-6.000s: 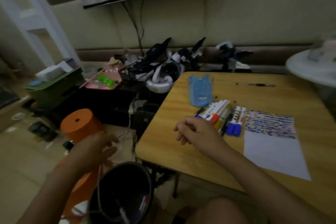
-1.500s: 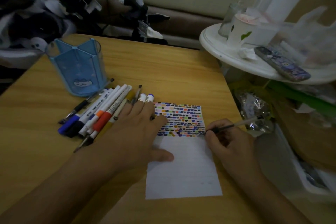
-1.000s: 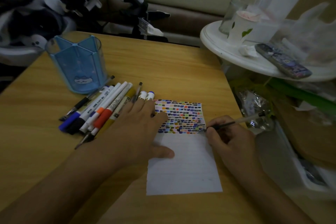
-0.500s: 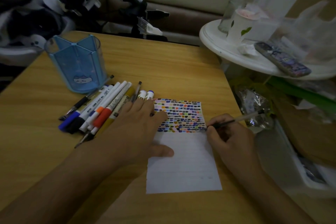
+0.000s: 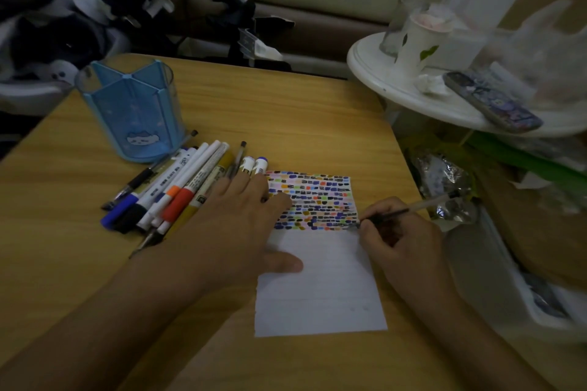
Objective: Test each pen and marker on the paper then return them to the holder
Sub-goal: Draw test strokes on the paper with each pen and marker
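Observation:
A white sheet of paper [image 5: 320, 289] lies on the wooden table [image 5: 286, 124]; its upper part is covered with many small coloured marks. My left hand [image 5: 241, 225] lies flat with spread fingers on the paper's left edge. My right hand [image 5: 403, 238] grips a thin clear-barrelled pen [image 5: 413, 208] whose tip touches the paper at the right end of the lowest row of marks. Several markers and pens [image 5: 178, 187] lie side by side left of the paper. The blue pen holder [image 5: 133, 111] stands empty behind them.
A round white side table [image 5: 397, 89] at the right carries a paper cup [image 5: 419, 41], a glass and a phone [image 5: 489, 101]. Dark headsets and gear [image 5: 133, 9] lie behind the table's far edge. Bags and a bin sit below right.
Six seconds ago both hands were empty and the view faced left of the table. Over the last 1.5 seconds both hands stay nearly still, pen tip at the lowest row's right end.

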### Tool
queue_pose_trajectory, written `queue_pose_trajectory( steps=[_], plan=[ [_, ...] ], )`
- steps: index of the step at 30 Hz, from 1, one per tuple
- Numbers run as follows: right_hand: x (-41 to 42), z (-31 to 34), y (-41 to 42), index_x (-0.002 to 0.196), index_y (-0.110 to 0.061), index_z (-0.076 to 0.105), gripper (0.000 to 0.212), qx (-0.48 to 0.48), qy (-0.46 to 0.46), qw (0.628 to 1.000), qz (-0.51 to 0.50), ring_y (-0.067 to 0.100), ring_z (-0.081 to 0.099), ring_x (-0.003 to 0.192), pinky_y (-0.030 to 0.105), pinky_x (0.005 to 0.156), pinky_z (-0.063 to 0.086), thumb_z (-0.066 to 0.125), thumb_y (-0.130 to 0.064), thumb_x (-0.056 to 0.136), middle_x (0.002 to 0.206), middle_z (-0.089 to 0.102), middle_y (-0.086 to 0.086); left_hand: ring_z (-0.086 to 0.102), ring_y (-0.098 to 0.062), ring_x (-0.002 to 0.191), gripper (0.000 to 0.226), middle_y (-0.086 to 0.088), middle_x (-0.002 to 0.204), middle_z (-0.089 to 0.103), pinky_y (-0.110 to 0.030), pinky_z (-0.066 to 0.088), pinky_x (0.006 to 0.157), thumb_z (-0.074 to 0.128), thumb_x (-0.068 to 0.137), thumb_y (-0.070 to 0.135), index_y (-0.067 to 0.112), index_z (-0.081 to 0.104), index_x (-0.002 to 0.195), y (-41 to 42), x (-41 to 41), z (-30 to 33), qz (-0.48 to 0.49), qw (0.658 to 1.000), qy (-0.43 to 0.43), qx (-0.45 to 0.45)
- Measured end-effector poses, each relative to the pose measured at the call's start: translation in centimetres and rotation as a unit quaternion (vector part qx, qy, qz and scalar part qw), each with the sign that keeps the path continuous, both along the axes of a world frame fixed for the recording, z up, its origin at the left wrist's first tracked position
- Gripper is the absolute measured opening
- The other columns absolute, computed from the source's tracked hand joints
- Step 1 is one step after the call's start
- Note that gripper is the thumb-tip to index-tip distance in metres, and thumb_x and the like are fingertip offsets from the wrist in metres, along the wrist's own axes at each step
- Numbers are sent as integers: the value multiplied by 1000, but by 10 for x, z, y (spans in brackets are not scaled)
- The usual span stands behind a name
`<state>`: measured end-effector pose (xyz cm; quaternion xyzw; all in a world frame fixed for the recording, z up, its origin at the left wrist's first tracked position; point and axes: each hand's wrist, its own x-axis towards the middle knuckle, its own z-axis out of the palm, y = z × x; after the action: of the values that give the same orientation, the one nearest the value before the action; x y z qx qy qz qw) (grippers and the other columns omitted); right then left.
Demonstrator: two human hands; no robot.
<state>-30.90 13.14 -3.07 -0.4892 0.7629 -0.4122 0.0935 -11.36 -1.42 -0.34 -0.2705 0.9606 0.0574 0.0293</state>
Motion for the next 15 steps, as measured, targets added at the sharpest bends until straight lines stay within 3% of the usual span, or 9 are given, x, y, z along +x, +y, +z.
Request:
queue_pose_trajectory(
  steps=[10, 15],
  plan=[
    [1, 1, 0, 83, -29, 64, 17, 0, -2, 1000, -1, 6, 64, 67, 14, 51, 44, 68, -14, 89, 73, 67, -15, 26, -14, 116, 87, 6, 126, 31, -34, 26, 102, 38, 75, 87, 40, 24, 146, 1, -1, 2, 1, 1000, -2, 10],
    [1, 0, 0, 84, -32, 64, 17, -2, 5, 1000, 6, 4, 65, 68, 23, 54, 50, 68, -16, 89, 76, 68, -16, 27, -14, 115, 87, 6, 124, 31, -34, 26, 102, 36, 75, 87, 39, 23, 146, 2, 0, 2, 0, 1000, -6, 8]
  ],
)
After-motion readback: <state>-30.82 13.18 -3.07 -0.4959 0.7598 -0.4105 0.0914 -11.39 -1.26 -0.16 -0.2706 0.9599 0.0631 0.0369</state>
